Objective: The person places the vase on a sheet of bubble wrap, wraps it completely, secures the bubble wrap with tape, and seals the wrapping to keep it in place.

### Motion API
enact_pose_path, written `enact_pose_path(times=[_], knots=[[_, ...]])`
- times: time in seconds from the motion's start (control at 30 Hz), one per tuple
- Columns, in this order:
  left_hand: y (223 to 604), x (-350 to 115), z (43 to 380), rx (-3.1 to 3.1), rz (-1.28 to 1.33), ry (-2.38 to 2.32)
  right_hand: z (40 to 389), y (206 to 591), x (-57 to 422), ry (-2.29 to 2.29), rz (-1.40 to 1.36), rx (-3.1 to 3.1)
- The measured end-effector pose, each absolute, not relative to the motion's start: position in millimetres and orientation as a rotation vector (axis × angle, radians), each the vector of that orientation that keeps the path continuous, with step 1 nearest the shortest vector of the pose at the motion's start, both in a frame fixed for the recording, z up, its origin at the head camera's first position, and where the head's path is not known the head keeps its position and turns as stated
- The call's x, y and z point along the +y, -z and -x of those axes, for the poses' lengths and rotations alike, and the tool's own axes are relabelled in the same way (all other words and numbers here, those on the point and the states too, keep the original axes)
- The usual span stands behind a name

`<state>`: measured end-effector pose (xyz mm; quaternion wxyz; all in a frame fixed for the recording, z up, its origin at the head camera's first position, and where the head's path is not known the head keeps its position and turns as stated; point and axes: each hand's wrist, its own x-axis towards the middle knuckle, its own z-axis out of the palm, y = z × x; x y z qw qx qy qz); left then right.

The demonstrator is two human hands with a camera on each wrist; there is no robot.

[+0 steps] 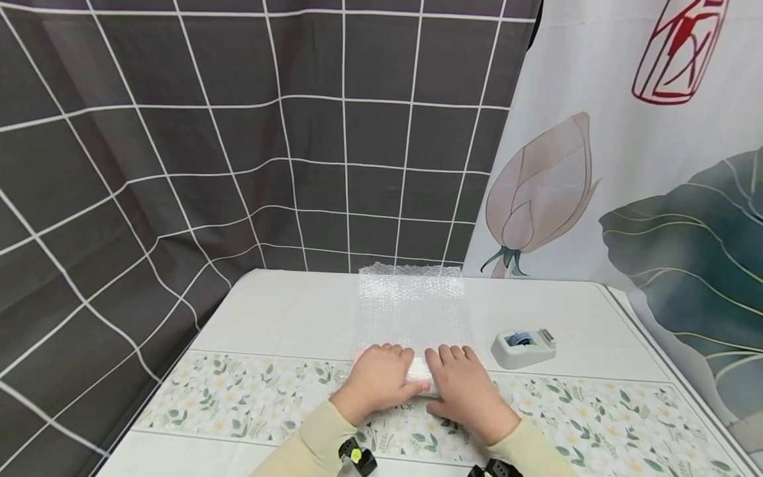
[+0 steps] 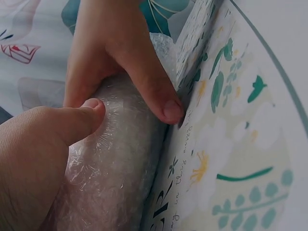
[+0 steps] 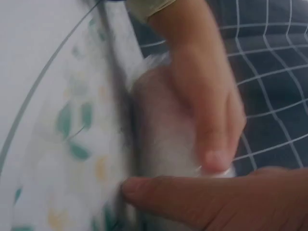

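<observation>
From my feed: bubble-wrapped roll (image 1: 420, 370), pinkish through the plastic, lies on the floral band of the tablecloth (image 1: 268, 404), near side of the table, both hands on it. Left hand (image 1: 378, 377) grips it: fingers side by side over the top, thumb laid across the plastic. Right hand (image 1: 465, 391) holds it too, fingers bent over, index a little apart from the rest, thumb reaching down the near side to the cloth. Fingertips on the far side are out of my sight, so I can't tell how hard they press.

Around it: flat bubble-wrap sheet (image 1: 411, 308) runs from the roll back to the far table edge. White tape dispenser (image 1: 524, 358) with a blue tape roll (image 1: 520, 339) stands right of the sheet, near the right hand, touching neither. Dark grid curtain (image 1: 310, 132) behind and left; white printed curtain (image 1: 590, 59) on the right. In the way of my view: the hands cover much of the roll from above, and the right wrist view is blurred.
</observation>
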<state>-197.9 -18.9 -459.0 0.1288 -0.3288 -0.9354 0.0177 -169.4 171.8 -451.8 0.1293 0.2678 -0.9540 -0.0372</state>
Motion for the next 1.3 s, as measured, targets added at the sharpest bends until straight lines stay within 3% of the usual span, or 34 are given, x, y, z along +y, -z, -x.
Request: enact_pose_path(times=[0.67,1.03,1.3], knots=[[455.7,-24.2,194.3,-2.483,1.108,-0.03,179.8,454.0,174.3,0.028,-0.771,-2.796],[467.1,-39.2,183.9,-2.551,0.963,-0.128,176.1,446.7,177.0,-0.143,-0.718,-2.95],[471.8,-50.4,192.7,-2.459,1.01,-0.105,182.2,443.7,180.2,-0.146,-0.76,-2.938]])
